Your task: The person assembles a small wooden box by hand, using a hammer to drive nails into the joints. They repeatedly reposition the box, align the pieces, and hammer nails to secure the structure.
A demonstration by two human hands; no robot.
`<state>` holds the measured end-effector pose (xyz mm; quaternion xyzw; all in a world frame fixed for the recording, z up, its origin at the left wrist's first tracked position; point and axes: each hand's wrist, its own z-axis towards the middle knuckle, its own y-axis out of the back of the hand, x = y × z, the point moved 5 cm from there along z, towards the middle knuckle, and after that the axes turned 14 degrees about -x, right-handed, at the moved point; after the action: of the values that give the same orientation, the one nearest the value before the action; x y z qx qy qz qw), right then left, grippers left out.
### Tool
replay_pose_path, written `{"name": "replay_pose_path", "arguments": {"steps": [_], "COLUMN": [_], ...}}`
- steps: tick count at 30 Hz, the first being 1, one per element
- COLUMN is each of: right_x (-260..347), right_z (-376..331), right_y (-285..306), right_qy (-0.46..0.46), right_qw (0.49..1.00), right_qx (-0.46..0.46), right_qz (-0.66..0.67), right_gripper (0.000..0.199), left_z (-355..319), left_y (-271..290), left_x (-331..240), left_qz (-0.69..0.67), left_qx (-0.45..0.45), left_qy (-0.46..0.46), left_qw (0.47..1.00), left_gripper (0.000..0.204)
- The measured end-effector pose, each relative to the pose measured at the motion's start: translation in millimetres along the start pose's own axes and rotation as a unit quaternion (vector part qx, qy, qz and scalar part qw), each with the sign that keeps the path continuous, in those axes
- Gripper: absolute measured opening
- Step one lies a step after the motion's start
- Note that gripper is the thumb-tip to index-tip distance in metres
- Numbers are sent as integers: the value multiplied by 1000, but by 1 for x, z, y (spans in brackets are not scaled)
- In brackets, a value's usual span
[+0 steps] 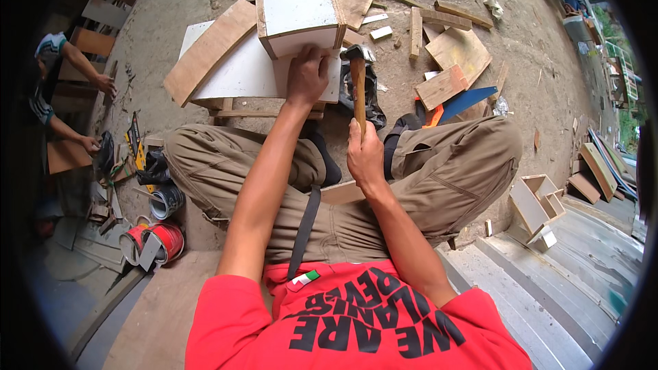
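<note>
Left hand (pixel 306 75) pressed flat on the white-faced plywood box (pixel 299 19), fingers spread loose over its lower panel, not gripping. Right hand (pixel 364 155) clenched around the wooden handle of a claw hammer (pixel 357 75), head up just right of the box. Box sits on a white board (pixel 236 72) on the dirt floor, between the knees. Wood offcuts (pixel 449 48) scattered right; paint tins (pixel 161 240) left.

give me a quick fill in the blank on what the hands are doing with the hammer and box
1. The right hand grips a wooden-handled ____.
2. The left hand presses on a white ____ with wooden edges.
3. The box rests on a white ____.
4. Left of the person's leg stand red paint ____.

Missing words: hammer; box; board; cans.
</note>
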<state>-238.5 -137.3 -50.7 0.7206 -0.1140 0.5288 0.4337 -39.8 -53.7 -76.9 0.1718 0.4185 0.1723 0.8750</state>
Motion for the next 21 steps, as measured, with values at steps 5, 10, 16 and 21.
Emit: {"name": "replay_pose_path", "arguments": {"steps": [5,10,16,21], "right_x": [-2,0,-3,7], "right_z": [0,-5,-7,-12], "right_y": [-3,-6,-7,-6], "right_qy": [-10,-5,-7,9], "right_qw": [1000,1000,1000,999], "right_qx": [-3,19,13,35], "right_qz": [14,-3,-14,-4], "right_gripper": [36,36,37,32], "left_z": [-20,-21,-22,-23], "left_y": [10,10,13,13], "left_x": [10,9,6,11], "left_qz": [43,27,32,28], "left_qx": [0,23,13,4], "left_qy": [-41,-24,-13,-6], "left_qw": [998,999,999,1000], "left_gripper": [9,11,13,12]}}
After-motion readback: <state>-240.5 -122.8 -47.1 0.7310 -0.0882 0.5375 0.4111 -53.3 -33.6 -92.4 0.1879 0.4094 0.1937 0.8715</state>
